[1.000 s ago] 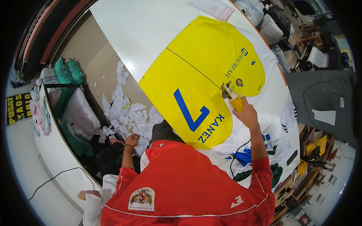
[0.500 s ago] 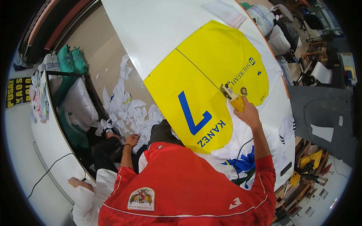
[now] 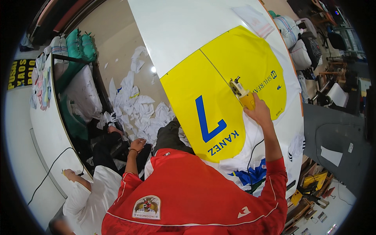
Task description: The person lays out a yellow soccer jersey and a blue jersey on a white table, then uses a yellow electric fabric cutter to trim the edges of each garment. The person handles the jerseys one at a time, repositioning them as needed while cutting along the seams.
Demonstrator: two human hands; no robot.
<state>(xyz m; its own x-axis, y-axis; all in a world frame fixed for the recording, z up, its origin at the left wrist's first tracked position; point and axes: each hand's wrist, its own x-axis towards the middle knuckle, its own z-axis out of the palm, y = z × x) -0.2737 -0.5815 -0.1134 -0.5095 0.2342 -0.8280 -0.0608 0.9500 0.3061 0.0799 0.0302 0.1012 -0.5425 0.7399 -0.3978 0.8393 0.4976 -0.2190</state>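
My right hand (image 3: 259, 111) is wrapped round a yellow hand-held electric fabric cutter (image 3: 246, 100) with a metal head and a black cord. The cutter rests on a large yellow printed fabric panel (image 3: 184, 82) bearing blue lettering, lying flat on the white table. A thin dark line runs across the panel from its far edge to the cutter's head. Lower left, my left hand (image 3: 138, 145) hangs beside the table with fingers loosely apart, a bracelet at its wrist. No object shows in it. White fabric lies under the panel's near right edge.
White scraps (image 3: 145, 111) litter the floor to the left. A person in a white shirt (image 3: 102, 188) sits there, one hand on another white table (image 3: 43, 125). Blue and white fabric (image 3: 254, 172) lies by my right arm. Sacks (image 3: 301, 58) stand beyond the table's far right edge.
The cutter in my right hand has shifted slightly back along the dark line, toward the panel's far edge. The view has turned a little; more of the seated person shows. My left hand has barely moved.
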